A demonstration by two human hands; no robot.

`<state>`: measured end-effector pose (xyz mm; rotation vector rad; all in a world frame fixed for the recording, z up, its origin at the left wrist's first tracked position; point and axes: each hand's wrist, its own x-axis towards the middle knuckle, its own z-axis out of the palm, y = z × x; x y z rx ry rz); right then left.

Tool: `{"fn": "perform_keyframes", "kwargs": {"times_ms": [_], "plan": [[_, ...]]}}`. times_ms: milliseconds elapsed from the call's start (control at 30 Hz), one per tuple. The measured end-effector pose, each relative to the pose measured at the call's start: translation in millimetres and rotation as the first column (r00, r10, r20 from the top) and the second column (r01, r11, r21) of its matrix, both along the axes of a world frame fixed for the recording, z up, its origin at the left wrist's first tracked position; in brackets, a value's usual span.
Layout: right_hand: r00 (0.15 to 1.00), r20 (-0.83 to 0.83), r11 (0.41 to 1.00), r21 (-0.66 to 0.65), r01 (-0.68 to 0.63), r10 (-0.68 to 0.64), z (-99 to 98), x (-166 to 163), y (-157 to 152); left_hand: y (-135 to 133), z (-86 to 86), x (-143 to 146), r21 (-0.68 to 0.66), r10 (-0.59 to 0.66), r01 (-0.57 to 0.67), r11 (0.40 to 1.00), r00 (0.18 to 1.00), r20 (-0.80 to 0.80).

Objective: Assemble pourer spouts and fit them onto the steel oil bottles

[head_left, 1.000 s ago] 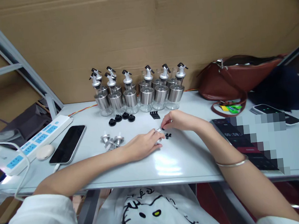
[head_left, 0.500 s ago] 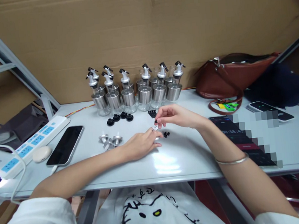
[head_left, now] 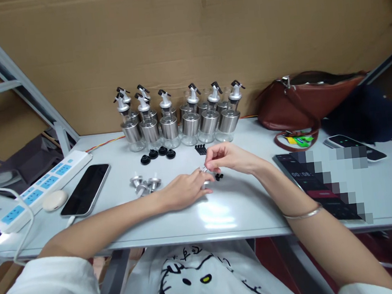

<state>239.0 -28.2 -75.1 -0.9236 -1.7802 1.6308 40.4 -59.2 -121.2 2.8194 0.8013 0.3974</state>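
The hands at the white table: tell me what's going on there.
A person sits at the white table. The left hand rests on the table, holding a small silver spout piece at its fingertips. The right hand pinches something tiny right at that piece; what it is can't be made out. A few small black bits lie beside them. Loose silver spout pieces, black caps and a row of assembled glass dispenser bottles stand behind.

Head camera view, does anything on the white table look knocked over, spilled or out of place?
Nothing spilled. The glass and steel dispenser bottles stand upright in rows. Only the loose silver spout caps look untidy, lying jumbled near the left hand. The right hand pinches a small part; tiny black plugs lie below it.
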Motion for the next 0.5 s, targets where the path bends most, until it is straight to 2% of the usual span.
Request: {"fn": "perform_keyframes", "kwargs": {"times_ms": [100, 233, 367, 500], "plan": [[0.995, -0.092, 0.992, -0.116, -0.051, 0.04, -4.8, -2.5, 0.7, 0.0, -1.9, -1.8, 0.034, -0.028, 0.028, 0.999, 0.999, 0.021], [0.974, -0.186, 0.946, -0.27, -0.177, 0.129, -10.8, -4.3, 1.0, -1.6, -3.1, -4.3, 0.15, -0.102, 0.091, 0.984, 0.992, 0.067], [0.952, -0.207, 0.912, -0.3, -0.281, 0.226, -12.7, -4.0, -0.3, -2.9, -2.4, -6.1, 0.226, -0.194, 0.163, 0.961, 0.973, 0.126], [0.924, -0.241, 0.891, -0.281, -0.358, 0.295, -13.9, -5.6, -1.3, -2.1, -4.6, -7.3, 0.236, -0.201, 0.167, 0.957, 0.971, 0.129]]}}
